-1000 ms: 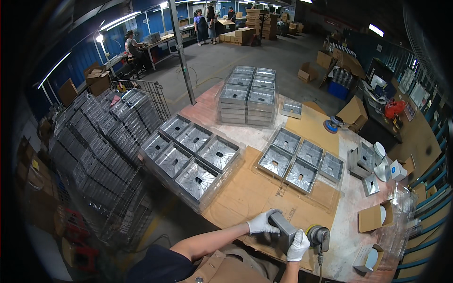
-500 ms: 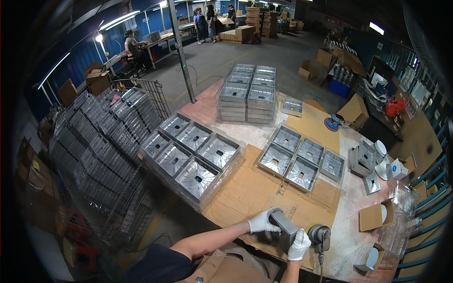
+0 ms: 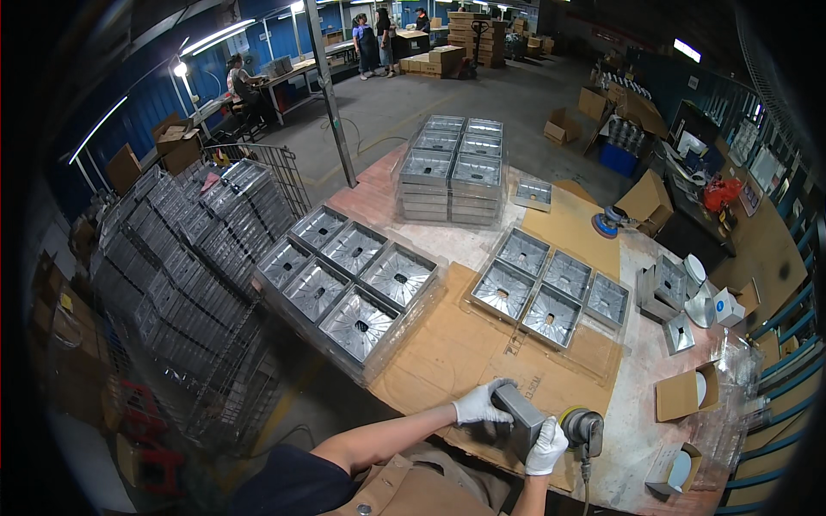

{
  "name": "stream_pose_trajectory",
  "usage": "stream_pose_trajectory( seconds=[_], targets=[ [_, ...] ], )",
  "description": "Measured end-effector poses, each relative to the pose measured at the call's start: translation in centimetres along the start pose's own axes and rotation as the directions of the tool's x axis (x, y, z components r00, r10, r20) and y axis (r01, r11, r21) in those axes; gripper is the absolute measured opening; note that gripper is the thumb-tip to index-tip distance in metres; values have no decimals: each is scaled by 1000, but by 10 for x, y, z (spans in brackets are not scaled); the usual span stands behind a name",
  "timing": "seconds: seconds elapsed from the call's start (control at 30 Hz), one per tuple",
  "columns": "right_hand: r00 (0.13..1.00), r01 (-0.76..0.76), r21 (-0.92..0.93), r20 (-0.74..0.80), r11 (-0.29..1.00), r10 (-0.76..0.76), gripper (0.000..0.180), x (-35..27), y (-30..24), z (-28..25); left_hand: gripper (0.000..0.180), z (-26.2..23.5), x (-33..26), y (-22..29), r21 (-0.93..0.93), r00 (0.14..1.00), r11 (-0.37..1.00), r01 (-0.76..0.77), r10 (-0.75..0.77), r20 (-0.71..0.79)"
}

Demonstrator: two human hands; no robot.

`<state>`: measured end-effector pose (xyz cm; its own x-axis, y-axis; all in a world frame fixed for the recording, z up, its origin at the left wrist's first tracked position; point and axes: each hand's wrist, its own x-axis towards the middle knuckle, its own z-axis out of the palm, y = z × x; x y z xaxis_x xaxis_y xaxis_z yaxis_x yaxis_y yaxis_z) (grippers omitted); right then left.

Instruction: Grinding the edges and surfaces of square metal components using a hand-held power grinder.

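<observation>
Both my hands wear white gloves and hold one grey metal box-shaped housing (image 3: 521, 409) tilted over the cardboard near my body. My left hand (image 3: 483, 404) grips its left end, fingers closed round it. At the right end my right hand (image 3: 546, 448) is closed on the edge. Just right of that hand lies a round power sander (image 3: 583, 427) with a yellow-green rim, its cord running down to the lower edge. Ahead on the cardboard sheet (image 3: 447, 353) sits a group of several open metal housings (image 3: 551, 316) with holes in their floors.
A tray of several housings (image 3: 361, 322) stands left, and a taller stack (image 3: 453, 168) at the far side. A second sander with a blue pad (image 3: 605, 225) lies far right. Small cartons (image 3: 680, 396) line the right side. A wire cage cart (image 3: 280, 172) stands at left; people work far back.
</observation>
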<state>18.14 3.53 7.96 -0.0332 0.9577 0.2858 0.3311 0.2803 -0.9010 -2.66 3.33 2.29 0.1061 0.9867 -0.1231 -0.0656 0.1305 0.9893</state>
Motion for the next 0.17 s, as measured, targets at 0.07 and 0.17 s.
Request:
stream_pose_trajectory(
  seconds=[0.07, 0.17],
  targets=[
    [1000, 4, -1, -1, 1000, -4, 44, 0, 1, 0, 101, 0, 0, 0, 4, 1000, 1000, -2, 2, -1],
    [1000, 10, -1, -4, 1000, -10, 44, 0, 3, 0, 101, 0, 0, -1, 5, 1000, 1000, -1, 1, 6]
  ],
)
